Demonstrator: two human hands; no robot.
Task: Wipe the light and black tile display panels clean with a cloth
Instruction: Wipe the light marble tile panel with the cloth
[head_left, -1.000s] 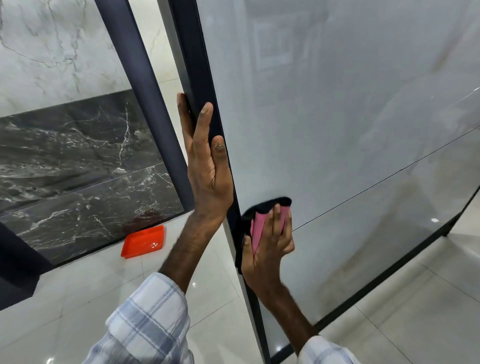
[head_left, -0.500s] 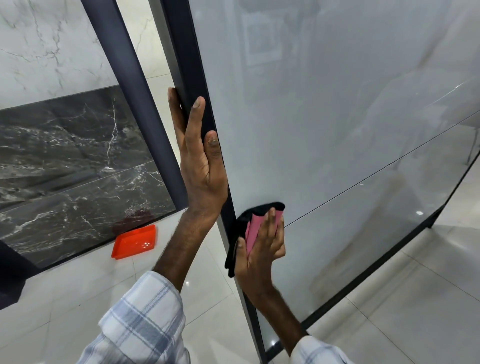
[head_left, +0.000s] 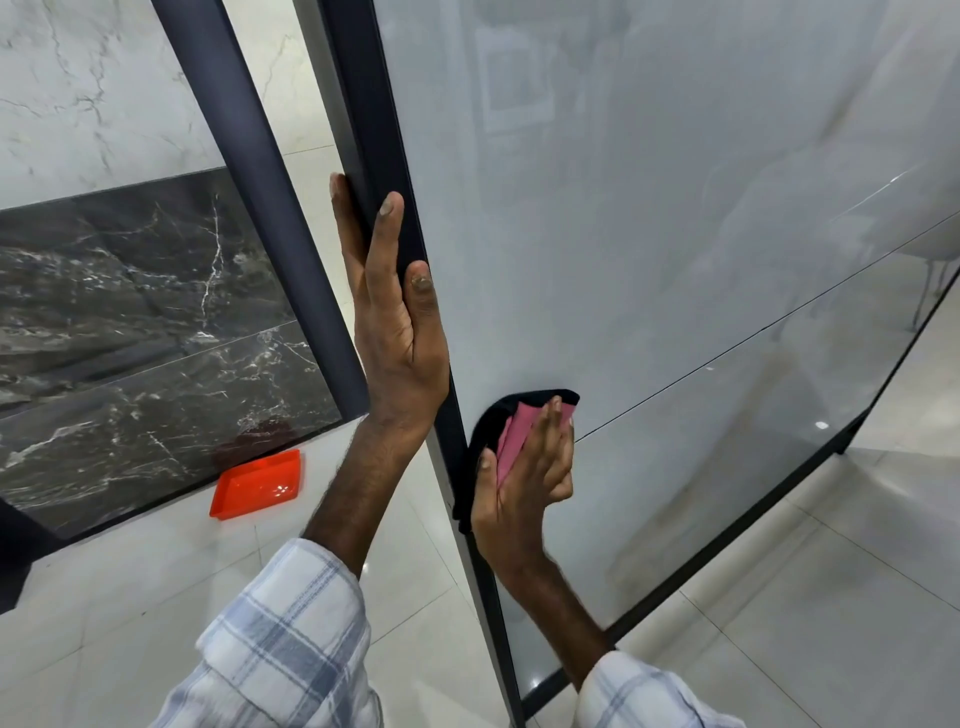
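Two jobs for us: left hand (head_left: 395, 338) flat on the frame (head_left: 374, 130), right hand (head_left: 524, 483) clutching cloth (head_left: 511, 441) against light panel (head_left: 623, 208); orange tray (head_left: 257, 483) lower left.

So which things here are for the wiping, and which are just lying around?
For the job: cloth, light tile panel, black tile panel, right hand holding the cloth, left hand on the black frame.
Just lying about: orange tray on the floor.

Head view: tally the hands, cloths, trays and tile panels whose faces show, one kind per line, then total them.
Hands: 2, the left hand and the right hand
Cloths: 1, the black and pink cloth
Trays: 1, the orange tray
Tile panels: 2, the light panel and the black panel
Total: 6
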